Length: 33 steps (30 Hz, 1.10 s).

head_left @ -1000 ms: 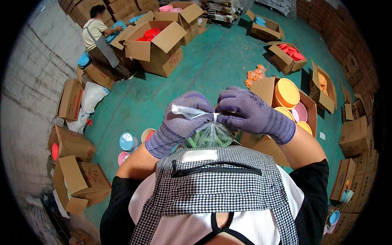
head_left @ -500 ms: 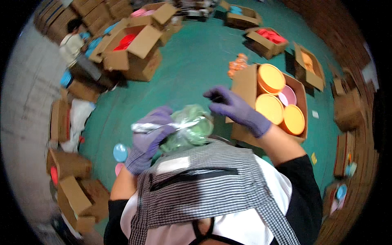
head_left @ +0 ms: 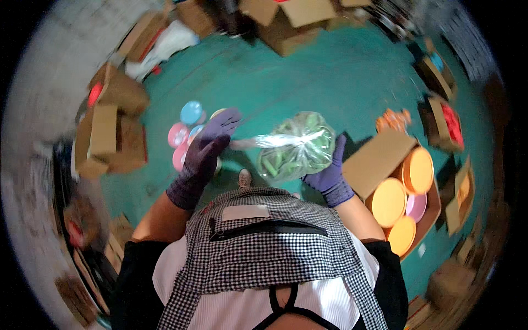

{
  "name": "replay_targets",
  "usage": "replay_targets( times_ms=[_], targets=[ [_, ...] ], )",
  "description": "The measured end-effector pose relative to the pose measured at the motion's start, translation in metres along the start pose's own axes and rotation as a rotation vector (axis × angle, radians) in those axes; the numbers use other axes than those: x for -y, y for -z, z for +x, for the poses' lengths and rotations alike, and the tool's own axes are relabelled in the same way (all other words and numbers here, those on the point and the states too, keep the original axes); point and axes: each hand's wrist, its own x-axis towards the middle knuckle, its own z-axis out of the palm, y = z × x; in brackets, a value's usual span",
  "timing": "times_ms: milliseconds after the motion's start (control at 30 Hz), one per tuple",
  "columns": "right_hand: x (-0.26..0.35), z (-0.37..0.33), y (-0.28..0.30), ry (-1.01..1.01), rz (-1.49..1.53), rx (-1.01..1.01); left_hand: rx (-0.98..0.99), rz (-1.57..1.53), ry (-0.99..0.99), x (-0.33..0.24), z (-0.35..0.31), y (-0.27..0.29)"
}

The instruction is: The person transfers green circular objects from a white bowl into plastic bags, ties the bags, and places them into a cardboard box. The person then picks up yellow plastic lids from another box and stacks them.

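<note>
A clear plastic bag of green pieces [head_left: 300, 146] is in front of my apron, its twisted neck pointing left. What the green pieces are, I cannot make out. My right hand [head_left: 330, 179], in a purple glove, supports the bag at its right side, the fingers partly hidden behind it. My left hand [head_left: 206, 147], gloved in purple too, has its fingers stretched out beside the end of the bag's neck. Below that hand on the floor stands a group of round tubs, among them a blue tub [head_left: 192, 112] and a pink tub [head_left: 177, 135], partly covered by the hand.
To my right, an open carton [head_left: 379, 159] holds several orange-lidded tubs [head_left: 389, 202] and a pink one. Orange items [head_left: 393, 121] lie beyond it. Open cartons [head_left: 103, 129] line the left, near a white sack [head_left: 162, 49]. Another large carton [head_left: 286, 33] stands ahead.
The view has turned left. My right hand has come onto the bag's right side. My left hand has moved off the bag's neck, its fingers now straight. The bag is farther from my apron.
</note>
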Motion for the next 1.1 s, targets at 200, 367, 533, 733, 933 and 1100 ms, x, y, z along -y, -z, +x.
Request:
replay_targets(
  times_ms=[200,367,533,733,933,1100],
  targets=[
    [-0.031,0.008,-0.004,-0.238,-0.095,-0.073,-0.097,0.439,0.472,0.122,-0.187,0.089],
    [-0.100,0.022,0.020,-0.296,-0.201,-0.274,-0.016,0.726,1.131,0.187,-0.363,0.165],
    [-0.161,0.082,0.003,-0.414,-0.287,-0.310,-0.435,0.249,1.247,0.281,-0.622,0.199],
    [-0.232,0.130,-0.011,-0.322,-0.639,-0.154,-0.546,0.314,1.276,0.242,-0.619,0.213],
    [-0.337,0.267,-0.033,-0.486,-0.515,-0.192,-0.676,0.253,1.078,0.203,-0.498,0.323],
    [-0.455,0.389,-0.009,-0.588,-0.972,0.189,-0.565,0.156,0.871,0.232,-0.481,0.421]
  ],
)
